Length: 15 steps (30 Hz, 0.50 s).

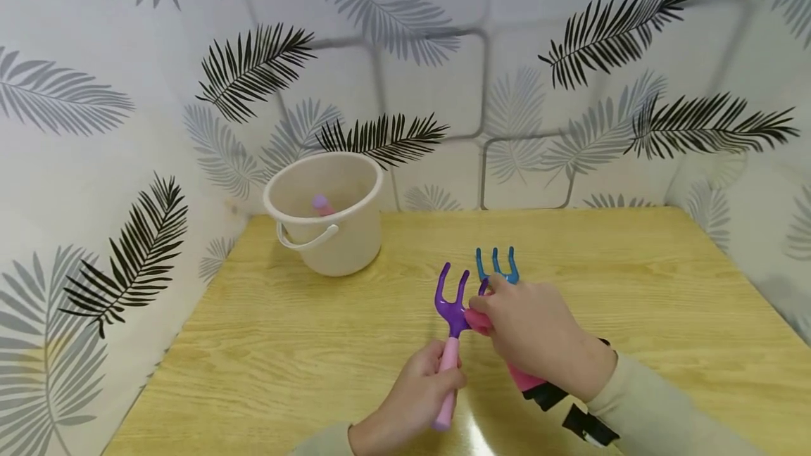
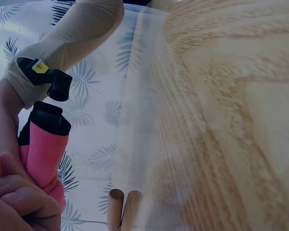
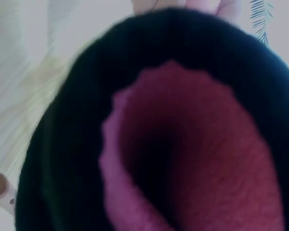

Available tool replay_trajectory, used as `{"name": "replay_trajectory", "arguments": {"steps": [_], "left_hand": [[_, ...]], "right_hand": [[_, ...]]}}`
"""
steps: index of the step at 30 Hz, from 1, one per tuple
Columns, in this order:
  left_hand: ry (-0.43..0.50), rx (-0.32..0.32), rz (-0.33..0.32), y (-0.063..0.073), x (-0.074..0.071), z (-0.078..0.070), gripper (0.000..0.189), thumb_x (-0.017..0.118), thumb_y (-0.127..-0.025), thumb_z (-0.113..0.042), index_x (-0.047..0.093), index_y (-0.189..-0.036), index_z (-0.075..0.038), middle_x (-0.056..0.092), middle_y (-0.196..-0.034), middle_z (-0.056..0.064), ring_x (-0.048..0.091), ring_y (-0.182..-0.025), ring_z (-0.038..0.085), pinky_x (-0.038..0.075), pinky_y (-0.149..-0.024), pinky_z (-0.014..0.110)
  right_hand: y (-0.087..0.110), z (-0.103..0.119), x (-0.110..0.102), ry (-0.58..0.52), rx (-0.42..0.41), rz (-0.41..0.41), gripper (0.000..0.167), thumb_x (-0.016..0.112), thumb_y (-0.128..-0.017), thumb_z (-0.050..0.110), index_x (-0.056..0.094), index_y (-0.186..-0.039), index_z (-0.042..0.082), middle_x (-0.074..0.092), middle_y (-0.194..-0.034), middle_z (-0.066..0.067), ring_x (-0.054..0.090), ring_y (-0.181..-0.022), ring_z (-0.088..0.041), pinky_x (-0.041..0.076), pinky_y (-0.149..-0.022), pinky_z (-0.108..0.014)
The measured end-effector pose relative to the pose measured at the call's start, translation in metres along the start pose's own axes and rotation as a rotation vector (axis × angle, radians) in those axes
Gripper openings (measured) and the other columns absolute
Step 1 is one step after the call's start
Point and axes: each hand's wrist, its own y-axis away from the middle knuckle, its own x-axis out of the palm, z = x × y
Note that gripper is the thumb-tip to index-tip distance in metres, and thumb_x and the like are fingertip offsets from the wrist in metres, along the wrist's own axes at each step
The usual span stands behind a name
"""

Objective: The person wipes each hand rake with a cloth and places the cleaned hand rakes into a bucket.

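Note:
My left hand (image 1: 415,385) grips the pink handle of a small garden fork (image 1: 453,312) with purple tines, held upright over the table. My right hand (image 1: 538,326) holds a pink cloth with a black cuff (image 1: 524,378) and pinches part of it against the side of the fork's head, covering one tine partly. In the left wrist view the pink cloth (image 2: 45,154) hangs as a tube below the right sleeve. Its open black-rimmed mouth (image 3: 221,149) fills the right wrist view. Beyond the right hand lies a blue garden fork (image 1: 497,266), its lower part hidden.
At the back left of the wooden table (image 1: 285,357) stands a cream bucket (image 1: 345,245) with its handle lowered in front. A pink and purple handle end (image 1: 322,204) shows inside it. A brown wooden handle (image 2: 115,209) appears low in the left wrist view. Leaf-patterned sheeting (image 1: 431,83) surrounds the table.

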Motion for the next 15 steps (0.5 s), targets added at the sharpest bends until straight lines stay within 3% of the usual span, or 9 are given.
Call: {"name": "replay_trajectory", "arguments": {"steps": [8, 15], "left_hand": [[0.038, 0.003, 0.03, 0.003, 0.001, -0.002, 0.023, 0.061, -0.086, -0.008, 0.055, -0.106, 0.002, 0.053, -0.074, 0.001, 0.052, -0.057, 0.01, 0.043, -0.047, 0.02], [0.044, 0.005, 0.018, 0.005, 0.004, -0.005, 0.023, 0.061, -0.088, -0.01, 0.055, -0.107, 0.002, 0.053, -0.076, 0.003, 0.052, -0.058, 0.012, 0.044, -0.048, 0.021]], "right_hand": [[-0.006, -0.014, 0.014, 0.046, 0.059, -0.049, 0.016, 0.083, -0.078, 0.019, 0.076, -0.092, 0.021, 0.065, -0.085, -0.009, 0.043, -0.044, -0.012, 0.036, -0.034, -0.027], [-0.009, -0.019, 0.009, 0.092, 0.115, -0.111, 0.027, 0.076, -0.072, 0.006, 0.074, -0.096, 0.017, 0.057, -0.082, -0.009, 0.042, -0.046, -0.017, 0.034, -0.033, -0.027]]}}
